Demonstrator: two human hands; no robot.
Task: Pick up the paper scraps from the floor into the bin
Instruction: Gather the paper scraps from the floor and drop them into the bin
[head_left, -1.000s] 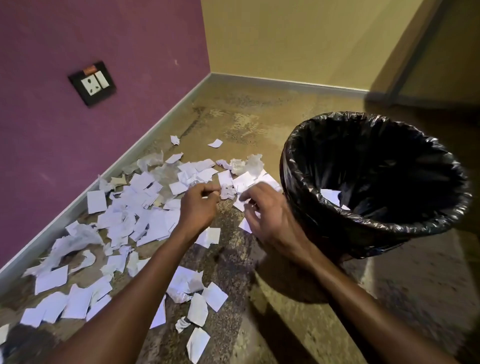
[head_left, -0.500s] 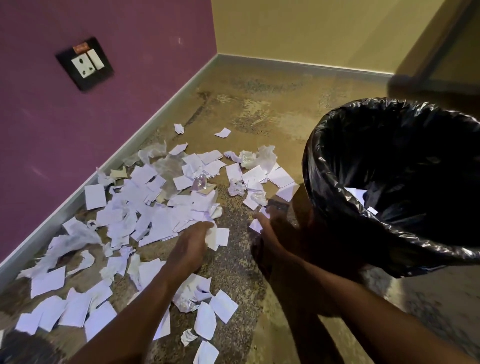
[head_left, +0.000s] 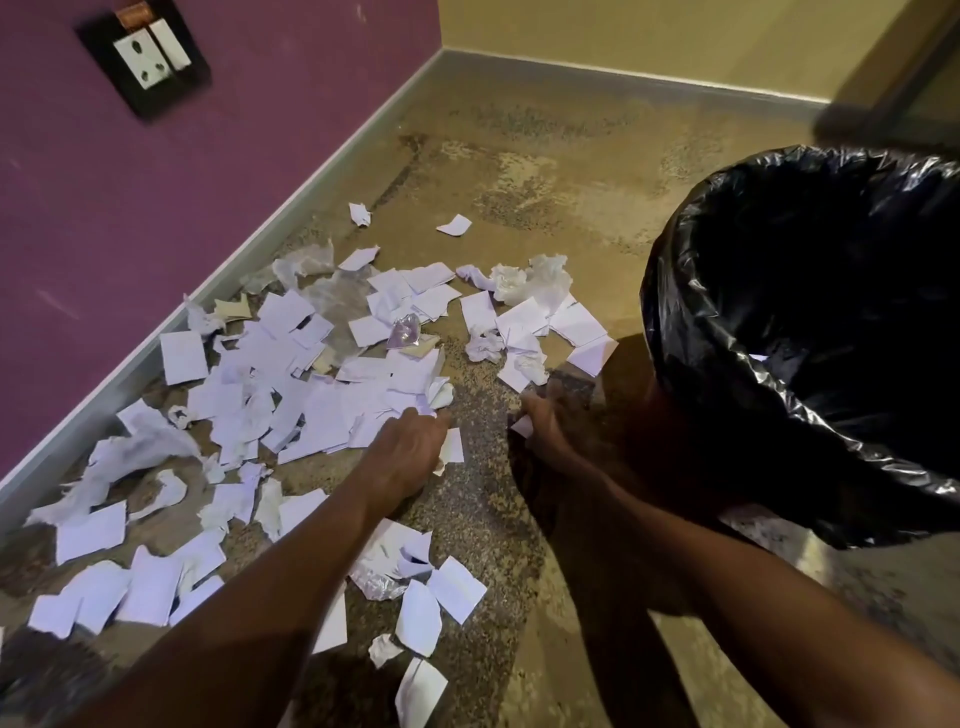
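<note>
Several white paper scraps (head_left: 322, 410) lie scattered over the speckled floor along the purple wall. My left hand (head_left: 410, 449) is down on the near edge of the pile, its fingers curled over scraps, and one scrap (head_left: 453, 446) pokes out beneath it. My right hand (head_left: 545, 428) is low on the floor in the bin's deep shadow, fingertips against a small white scrap (head_left: 522, 426); its grip is too dark to make out. The bin (head_left: 675, 332), lined with a black bag, stands just to the right of that hand, with its inside dark.
More scraps (head_left: 431, 592) and crumpled pieces (head_left: 530, 280) lie between my arms and ahead. A grey skirting (head_left: 311, 176) runs along the purple wall, which carries a socket plate (head_left: 148, 54). Bare floor stretches toward the yellow back wall.
Both hands have dropped from in front of the bin to the floor. The left went onto the scrap pile and the right to a scrap beside the bin. The view has moved closer and lower.
</note>
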